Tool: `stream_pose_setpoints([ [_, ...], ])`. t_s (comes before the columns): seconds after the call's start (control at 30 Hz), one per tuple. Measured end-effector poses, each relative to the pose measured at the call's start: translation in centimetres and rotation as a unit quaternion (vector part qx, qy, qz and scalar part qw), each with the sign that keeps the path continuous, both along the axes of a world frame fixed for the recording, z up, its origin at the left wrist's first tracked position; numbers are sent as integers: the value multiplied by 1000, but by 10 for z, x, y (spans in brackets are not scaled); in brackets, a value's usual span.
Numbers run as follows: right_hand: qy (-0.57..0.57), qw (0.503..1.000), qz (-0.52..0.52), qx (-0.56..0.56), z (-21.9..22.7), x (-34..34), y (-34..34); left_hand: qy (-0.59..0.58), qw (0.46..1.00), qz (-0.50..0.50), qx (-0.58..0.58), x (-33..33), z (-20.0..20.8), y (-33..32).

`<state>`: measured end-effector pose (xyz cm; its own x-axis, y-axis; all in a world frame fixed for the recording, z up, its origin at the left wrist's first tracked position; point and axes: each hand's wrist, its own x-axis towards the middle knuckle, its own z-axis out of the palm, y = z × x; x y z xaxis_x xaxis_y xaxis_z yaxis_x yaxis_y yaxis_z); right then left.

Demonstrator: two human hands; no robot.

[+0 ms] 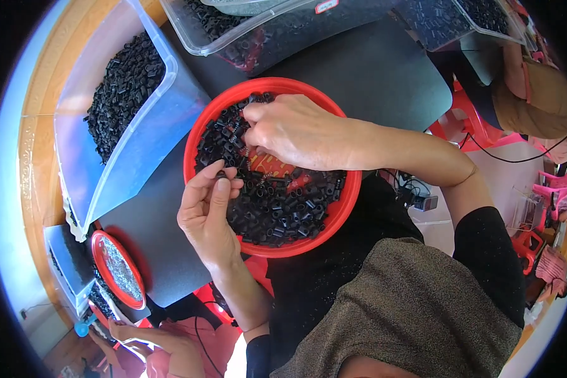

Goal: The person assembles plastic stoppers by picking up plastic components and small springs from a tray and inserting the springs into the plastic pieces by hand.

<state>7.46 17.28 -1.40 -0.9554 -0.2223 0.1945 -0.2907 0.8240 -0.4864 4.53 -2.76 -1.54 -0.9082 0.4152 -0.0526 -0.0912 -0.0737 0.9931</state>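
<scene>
A round red basin (353, 205) is in front of me, holding many small black tubular plastic pieces (277, 211) and a few thin metal coil springs (268, 174). My left hand (209, 208) is at the basin's left rim, its thumb and fingertips pinched on a small black plastic piece (221, 174). Over the upper part of the basin, my right hand (290, 132) reaches in with curled fingers among the pieces. Its fingertips are partly hidden, so what they hold cannot be made out. Between the pieces, the patterned red basin bottom shows.
A clear bin (170, 69) of black pieces stands at left on the dark table (353, 63). More clear bins (201, 50) line the far side. At lower left is a red tray (140, 291) of shiny small parts, near another person's arm (164, 340). Another person sits at upper right.
</scene>
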Motion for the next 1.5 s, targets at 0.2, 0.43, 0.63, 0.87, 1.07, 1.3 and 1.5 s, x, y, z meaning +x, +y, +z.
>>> stream_pose_setpoints([
  [0.2,58,995,40,71,-13,-1,-2,-6,1000,8,-1,2,-3,1],
  [0.43,142,970,150,124,-8,-3,1,-8,1000,0,3,1,-3,1],
  [0.63,52,993,100,43,-7,-6,9,-5,1000,6,6,1,-5,-1],
  [0.87,-85,920,52,-378,19,1,4,-10,1000,0,5,3,-2,1],
  [1.07,-69,921,34,-382,23,6,-7,-10,1000,4,14,4,-1,2],
  [1.3,1,950,28,-309,28,5,-11,30,999,3,-14,8,1,5],
  [1.5,-159,899,81,-401,47,-7,-1,-4,996,-39,81,6,13,2],
])
